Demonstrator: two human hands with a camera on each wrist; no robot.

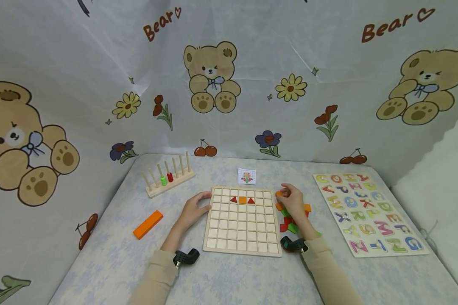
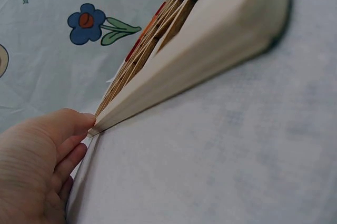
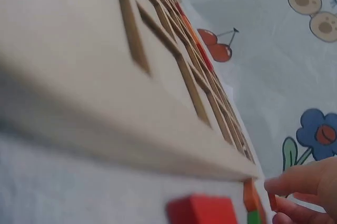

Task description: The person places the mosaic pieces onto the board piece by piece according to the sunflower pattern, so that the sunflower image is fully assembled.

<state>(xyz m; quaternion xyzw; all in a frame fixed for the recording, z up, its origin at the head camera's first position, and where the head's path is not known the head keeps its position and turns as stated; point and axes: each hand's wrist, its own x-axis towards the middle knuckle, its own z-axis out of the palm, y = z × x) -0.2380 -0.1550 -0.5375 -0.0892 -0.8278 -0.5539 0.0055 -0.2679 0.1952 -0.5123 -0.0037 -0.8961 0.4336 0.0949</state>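
Right hand (image 1: 294, 202): thumb and forefinger pinch a small orange piece (image 3: 272, 201) just beyond the board's right edge. Left hand (image 1: 194, 209): fingers extended, fingertips touching the left edge of the board (image 1: 242, 224).

The board lies flat on the table (image 1: 229, 279) between the hands. Its grid holds three pieces in neighbouring cells of the second row from the far edge: an orange square (image 1: 242, 200) flanked by a left triangle (image 1: 234, 199) and a right triangle (image 1: 251, 201), both red. The other cells hold nothing.

A loose pile (image 1: 287, 220) of red, green and orange blocks lies beside the board, partly hidden under the right hand and forearm. A picture card (image 1: 247, 176) lies beyond the far edge.

Further left, the bead rack (image 1: 171, 184) carries green beads (image 1: 163, 181) on one peg and red beads (image 1: 170, 177) on the next; an orange bar (image 1: 148, 224) lies nearer. Far right, the letter board (image 1: 386, 253) holds coloured letters.

The left wrist view alone shows the fingertip contact at a corner close up; the right wrist view separates the pinched piece from the blocks beside the board.
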